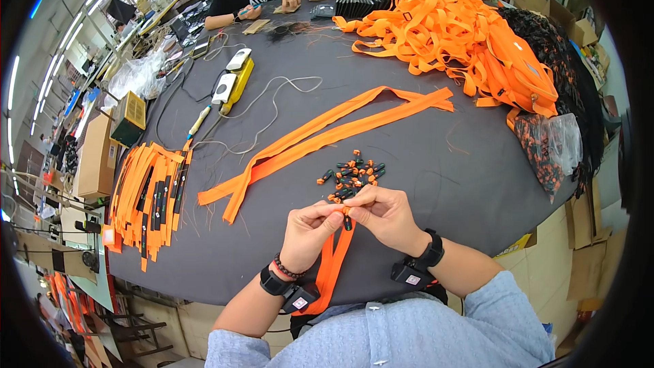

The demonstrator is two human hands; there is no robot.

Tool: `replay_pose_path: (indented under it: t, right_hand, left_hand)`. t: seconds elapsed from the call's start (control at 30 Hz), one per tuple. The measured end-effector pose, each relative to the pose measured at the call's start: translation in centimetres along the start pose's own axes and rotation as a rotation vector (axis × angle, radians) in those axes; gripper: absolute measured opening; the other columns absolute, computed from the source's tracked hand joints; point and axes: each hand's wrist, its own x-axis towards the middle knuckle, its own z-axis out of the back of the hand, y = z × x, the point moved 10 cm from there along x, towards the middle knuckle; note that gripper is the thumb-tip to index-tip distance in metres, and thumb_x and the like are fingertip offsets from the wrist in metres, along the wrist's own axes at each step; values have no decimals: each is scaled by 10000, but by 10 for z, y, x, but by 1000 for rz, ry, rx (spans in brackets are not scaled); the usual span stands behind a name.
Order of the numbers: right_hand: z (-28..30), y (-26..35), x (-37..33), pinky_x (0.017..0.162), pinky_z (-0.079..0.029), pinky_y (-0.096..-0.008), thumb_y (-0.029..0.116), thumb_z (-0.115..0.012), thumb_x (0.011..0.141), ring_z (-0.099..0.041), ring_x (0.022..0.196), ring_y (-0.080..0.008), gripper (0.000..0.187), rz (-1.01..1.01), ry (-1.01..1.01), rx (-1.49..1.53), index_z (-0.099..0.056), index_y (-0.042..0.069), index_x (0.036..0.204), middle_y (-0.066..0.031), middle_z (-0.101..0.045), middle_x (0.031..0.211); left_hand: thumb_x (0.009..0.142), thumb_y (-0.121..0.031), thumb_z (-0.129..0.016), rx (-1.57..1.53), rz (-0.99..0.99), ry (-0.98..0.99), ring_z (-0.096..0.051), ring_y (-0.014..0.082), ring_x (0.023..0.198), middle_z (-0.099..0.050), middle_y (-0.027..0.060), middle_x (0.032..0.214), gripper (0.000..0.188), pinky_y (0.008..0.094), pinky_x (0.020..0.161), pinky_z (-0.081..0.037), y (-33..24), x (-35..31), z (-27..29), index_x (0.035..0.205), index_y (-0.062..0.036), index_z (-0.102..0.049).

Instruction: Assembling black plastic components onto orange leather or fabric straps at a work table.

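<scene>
My left hand (306,235) and my right hand (385,218) meet near the table's front edge, thumbs and fingers pinched close together. Between them is a small zipper pull (348,223) with a black end and an orange cord. An orange zipper tape (330,272) runs down from the fingertips toward my lap; its upper end is partly hidden by the fingers. Just beyond my hands lies a loose pile of similar black-and-orange zipper pulls (355,174). Two long orange tapes (320,136) stretch across the table farther off, overlapping at their left ends.
Orange strips with black labels (153,194) lie at the left. Behind them are a yellow-and-white power strip (235,85) and a corded pen-like tool (199,123). A heap of orange webbing (443,27) and a plastic bag (555,146) fill the right. Two people sit across the table.
</scene>
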Motion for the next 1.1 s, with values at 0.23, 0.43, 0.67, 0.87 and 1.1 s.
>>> replay_pose_path:
  t: [0.23,0.43,0.67,0.87,1.1]
  right_hand:
    - [1,13,0,763,-497,-252,-11,-655,861,-607,821,-124,137,117,-4,-204,-678,15,994,-67,-643,903]
    - [-2,17,1,754,-489,-244,8,-665,860,-596,801,-118,152,159,68,-333,-683,25,1009,-61,-644,895]
    - [-6,19,4,750,-483,-244,23,-647,879,-591,832,-107,215,108,76,-243,-660,39,1093,-47,-630,933]
    - [-4,23,4,782,-502,-267,-6,-659,864,-604,873,-143,205,149,104,-370,-648,-7,1069,-97,-644,970]
    - [-4,32,2,700,-478,-262,-5,-659,847,-598,755,-164,136,267,-17,-465,-688,41,972,-59,-645,839]
  left_hand:
    - [889,-36,-651,-43,-14,-26,-606,100,809,-655,48,871,129,238,753,-492,-4,0,-1,1001,13,-691]
    - [885,-19,-648,37,-31,-5,-607,105,790,-662,60,866,112,236,732,-494,-9,1,-1,983,14,-691]
    - [909,-61,-629,-77,8,-23,-607,108,863,-675,66,933,144,259,807,-480,-3,1,2,1022,11,-683]
    - [912,-53,-625,-86,2,-48,-593,93,819,-668,51,921,158,233,763,-489,-5,0,0,1040,23,-681]
    - [906,-55,-635,-94,35,-74,-607,101,786,-679,59,887,153,234,740,-497,0,-1,1,1027,27,-683]
